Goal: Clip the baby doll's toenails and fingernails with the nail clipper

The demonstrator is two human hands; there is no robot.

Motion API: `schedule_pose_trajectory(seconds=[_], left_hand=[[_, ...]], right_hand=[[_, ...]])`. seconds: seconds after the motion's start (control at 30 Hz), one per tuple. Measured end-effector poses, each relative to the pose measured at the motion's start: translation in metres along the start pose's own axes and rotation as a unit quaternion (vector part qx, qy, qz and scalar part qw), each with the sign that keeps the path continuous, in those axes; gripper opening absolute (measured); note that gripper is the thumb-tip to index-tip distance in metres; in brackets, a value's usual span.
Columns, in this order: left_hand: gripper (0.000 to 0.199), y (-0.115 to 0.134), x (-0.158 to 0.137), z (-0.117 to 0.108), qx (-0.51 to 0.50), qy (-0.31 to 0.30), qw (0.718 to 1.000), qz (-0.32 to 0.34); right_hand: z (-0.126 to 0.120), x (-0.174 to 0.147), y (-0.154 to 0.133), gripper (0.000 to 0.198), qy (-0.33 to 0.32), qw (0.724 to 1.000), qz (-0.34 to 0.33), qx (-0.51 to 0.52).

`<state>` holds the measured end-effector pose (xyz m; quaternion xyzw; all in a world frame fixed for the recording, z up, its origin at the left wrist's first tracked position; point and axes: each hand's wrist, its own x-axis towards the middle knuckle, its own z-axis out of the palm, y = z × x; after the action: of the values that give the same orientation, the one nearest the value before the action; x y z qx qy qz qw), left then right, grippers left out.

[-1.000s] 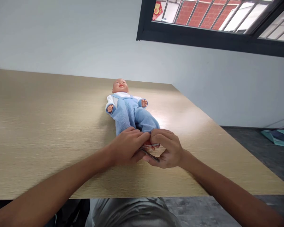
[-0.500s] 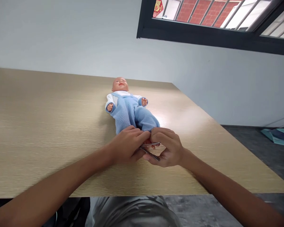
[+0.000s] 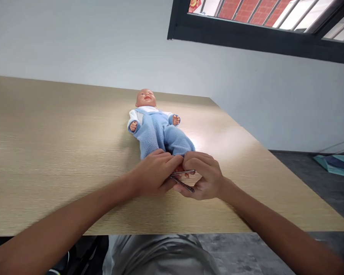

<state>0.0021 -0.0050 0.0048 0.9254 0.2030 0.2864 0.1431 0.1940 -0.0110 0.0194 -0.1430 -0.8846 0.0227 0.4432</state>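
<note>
A baby doll (image 3: 153,124) in blue fleece overalls and a white top lies on its back, head toward the wall. My left hand (image 3: 157,172) is closed around the doll's foot (image 3: 183,172), whose toes show between my two hands. In my right hand (image 3: 205,175) a metal nail clipper (image 3: 185,185) is held between thumb and fingers, its lever and body spread in a V. The clipper's jaw end is at the toes by my left fingers; whether it touches them I cannot tell. My left hand hides most of the doll's other foot.
A light wooden table (image 3: 60,152) carries the doll, with its near edge in front of my lap. Behind it stands a white wall (image 3: 88,42) with a dark-framed barred window (image 3: 235,36). Teal items (image 3: 334,164) lie on the grey floor at the right.
The view has tilted slightly, so everything sits a little higher. Both hands keep their hold on the foot and the nail clipper, with hardly any movement.
</note>
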Motion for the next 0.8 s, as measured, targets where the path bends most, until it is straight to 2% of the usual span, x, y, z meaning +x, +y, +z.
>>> schedule_pose_trajectory(seconds=[0.5,0.63,0.8], left_hand=[[0.018,0.0002,0.0006,-0.0003,-0.013,-0.008,1.000,-0.016],[0.019,0.0023,0.0003,-0.0017,-0.014,-0.009,1.000,-0.020],[0.019,0.0053,0.0008,-0.0028,-0.004,-0.023,0.999,-0.026]], right_hand=[[0.0003,-0.0039,0.0027,0.030,-0.010,1.000,0.004,0.012],[0.0004,-0.0056,0.0051,0.029,-0.018,0.999,-0.004,0.047],[0.0014,-0.0053,0.0056,0.030,0.005,0.998,0.001,0.061]])
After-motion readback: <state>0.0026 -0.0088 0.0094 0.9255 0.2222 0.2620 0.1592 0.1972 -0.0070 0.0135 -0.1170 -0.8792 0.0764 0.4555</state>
